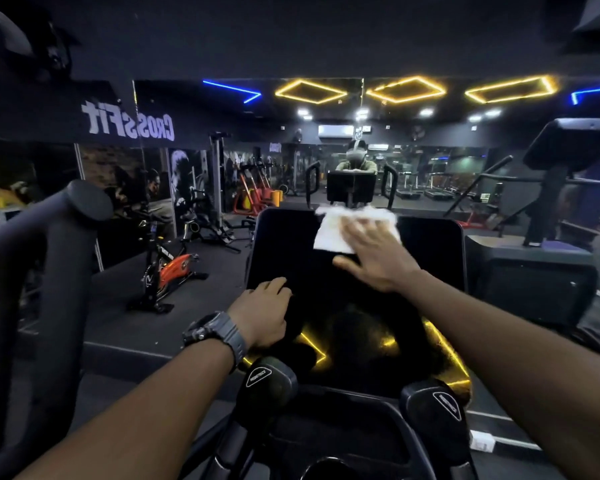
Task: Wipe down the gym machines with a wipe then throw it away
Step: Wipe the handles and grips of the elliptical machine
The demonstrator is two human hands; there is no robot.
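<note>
A black glossy console screen (291, 251) of a cardio machine fills the middle of the view, tilted toward me. A white wipe (329, 233) lies flat near its top edge. My right hand (378, 258) presses the wipe against the screen with straight, spread fingers. My left hand (262, 311), with a dark watch on the wrist, rests on the screen's lower left edge, fingers curled over the rim. Two black grip handles (267, 379) stand below the console.
A thick curved machine handlebar (49, 271) rises at the left. An orange spin bike (168, 268) stands on the dark floor to the left. Another machine console (568, 147) is at the right. A wall mirror ahead reflects the gym and me.
</note>
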